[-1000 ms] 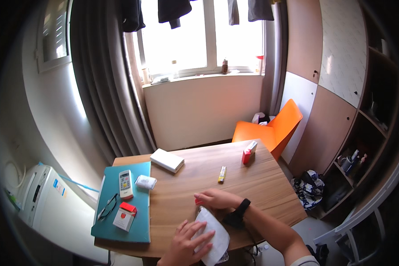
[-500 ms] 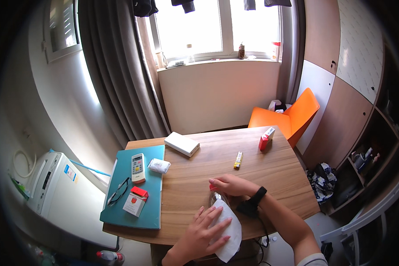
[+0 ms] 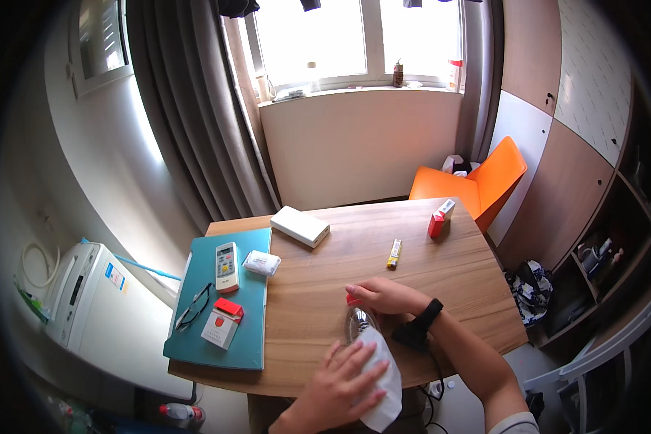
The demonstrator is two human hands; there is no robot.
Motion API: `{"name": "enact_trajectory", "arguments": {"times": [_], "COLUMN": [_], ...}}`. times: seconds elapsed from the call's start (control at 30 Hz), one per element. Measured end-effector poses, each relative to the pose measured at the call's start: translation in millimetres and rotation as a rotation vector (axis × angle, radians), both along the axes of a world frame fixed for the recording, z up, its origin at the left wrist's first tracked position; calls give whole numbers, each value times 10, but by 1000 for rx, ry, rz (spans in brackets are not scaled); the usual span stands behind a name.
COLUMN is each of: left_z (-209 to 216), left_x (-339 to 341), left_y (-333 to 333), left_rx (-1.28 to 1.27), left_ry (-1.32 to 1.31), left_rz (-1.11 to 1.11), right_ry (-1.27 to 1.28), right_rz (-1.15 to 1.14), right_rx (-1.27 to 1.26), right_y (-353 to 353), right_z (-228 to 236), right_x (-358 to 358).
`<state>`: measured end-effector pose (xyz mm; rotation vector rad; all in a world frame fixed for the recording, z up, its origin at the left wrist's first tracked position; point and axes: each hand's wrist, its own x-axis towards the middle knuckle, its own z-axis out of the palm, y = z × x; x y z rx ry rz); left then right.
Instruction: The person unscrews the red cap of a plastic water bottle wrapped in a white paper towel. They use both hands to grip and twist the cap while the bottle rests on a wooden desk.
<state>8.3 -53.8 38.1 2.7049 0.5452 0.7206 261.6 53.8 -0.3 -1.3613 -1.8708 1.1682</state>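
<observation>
- While the left hand lies with fingers slightly spread over a soft white tissue at the counter's near edge, its grip on what lies beneath is hidden.
- Just beyond its fingertips, the clear, glossy bottle emerges from under the tissue, slanting away from the person; whether it touches the counter cannot be told.
- At the bottle's far end, the right hand is closed on the red cap, a black band around its wrist.
- Smooth, brown, wood-grained, the counter carries a flat teal folder on its left side.
- On the folder rest a red-and-white pack, thin-framed glasses, a pale remote and, near its right edge, a crinkled white packet.
- Farther out lie a yellow lighter and a white slab-shaped block; a red-and-white box is near the far right corner.
- Left of the counter is a white washing machine.
- Behind the far right corner sits a smooth orange chair, near tall wood-toned cabinets.
- Grey folded curtains flank the bright window.
</observation>
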Motion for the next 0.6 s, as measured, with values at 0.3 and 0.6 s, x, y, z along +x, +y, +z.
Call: {"name": "enact_trajectory", "arguments": {"times": [0.3,0.6], "left_z": [-35,-20], "left_x": [22,32], "left_y": [181,191], "left_rx": [-35,-47], "left_ry": [-25,-47], "left_rz": [50,38], "right_ry": [30,-11], "right_rz": [-29,-49], "right_rx": [-67,-97], "right_y": [-2,-2], "right_z": [40,100], "right_x": [-11,-29]}}
